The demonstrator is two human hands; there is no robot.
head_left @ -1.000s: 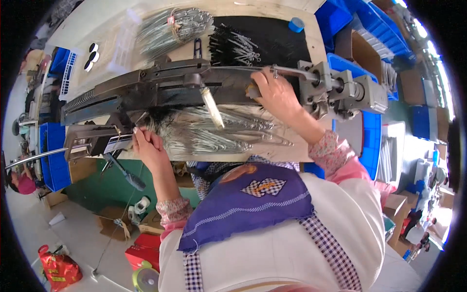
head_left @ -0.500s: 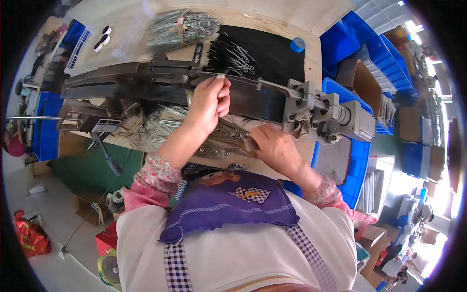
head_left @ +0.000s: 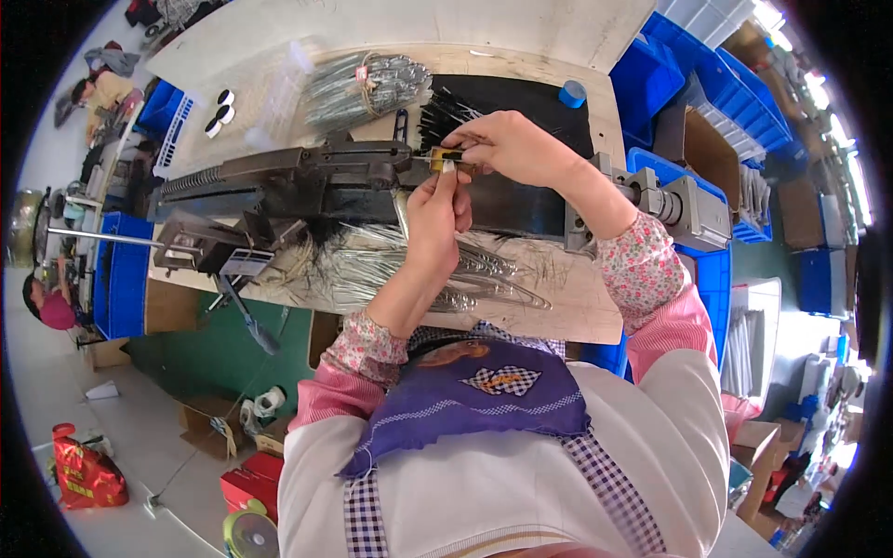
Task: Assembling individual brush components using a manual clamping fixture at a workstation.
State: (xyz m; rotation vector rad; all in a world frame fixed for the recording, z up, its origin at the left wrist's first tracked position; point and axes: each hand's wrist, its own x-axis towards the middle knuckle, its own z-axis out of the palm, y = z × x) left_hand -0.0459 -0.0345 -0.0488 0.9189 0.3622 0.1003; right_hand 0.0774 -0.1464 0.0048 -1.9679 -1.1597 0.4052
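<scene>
My left hand [head_left: 437, 209] and my right hand [head_left: 507, 144] meet over the middle of a long dark machine [head_left: 307, 177] that lies across the wooden workbench [head_left: 577, 307]. Both pinch a small yellow-and-black part [head_left: 446, 160] at the machine's top edge, the right from above, the left from below. Just under my left hand lies a loose heap of clear plastic sleeves [head_left: 372, 265]. A pile of thin black strips [head_left: 446, 116] lies behind my hands on a black mat.
A bundle of clear sleeves [head_left: 363, 84] lies at the bench's far side, a blue tape roll [head_left: 573, 93] by the mat. A grey motor [head_left: 684, 209] ends the machine on the right. Blue bins [head_left: 679, 65] line the right. A person [head_left: 51, 307] sits far left.
My right hand has risen from the sleeve heap near the bench's front edge to the machine's top, joining my left hand on the small part. The view has shifted slightly.
</scene>
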